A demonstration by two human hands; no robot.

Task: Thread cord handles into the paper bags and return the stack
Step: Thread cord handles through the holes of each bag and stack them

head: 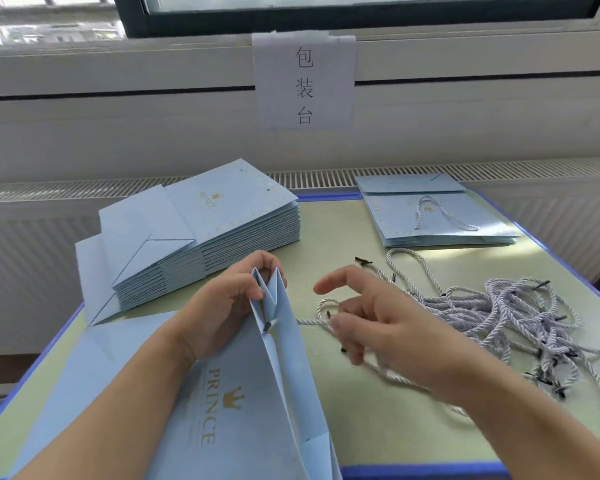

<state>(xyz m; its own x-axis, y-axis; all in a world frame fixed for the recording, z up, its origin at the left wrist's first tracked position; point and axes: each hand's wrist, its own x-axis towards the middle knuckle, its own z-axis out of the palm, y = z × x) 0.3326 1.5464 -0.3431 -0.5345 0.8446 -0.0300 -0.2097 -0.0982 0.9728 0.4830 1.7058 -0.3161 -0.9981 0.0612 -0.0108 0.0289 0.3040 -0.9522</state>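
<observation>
Surface (340, 237): pale green top with a blue edge.
Far left: tall stack of flat bags (222, 223), light blue, fanned slightly.
Far right: low stack of finished bags (440, 216), a cord handle showing on top.
Right side: loose pile of cords (513, 313), white twisted, dark tips.
Near edge: one open bag (222, 410), printed "PRINCE".

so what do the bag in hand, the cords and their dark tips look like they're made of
Bag in hand: stiff pale blue paper, matte, holding sharp creases, with gold print that looks foil-like. Cords: twisted white and lilac strands, apparently textile rope with a slight sheen. Dark tips: small black ends, probably plastic or metal; too small to tell.
</observation>
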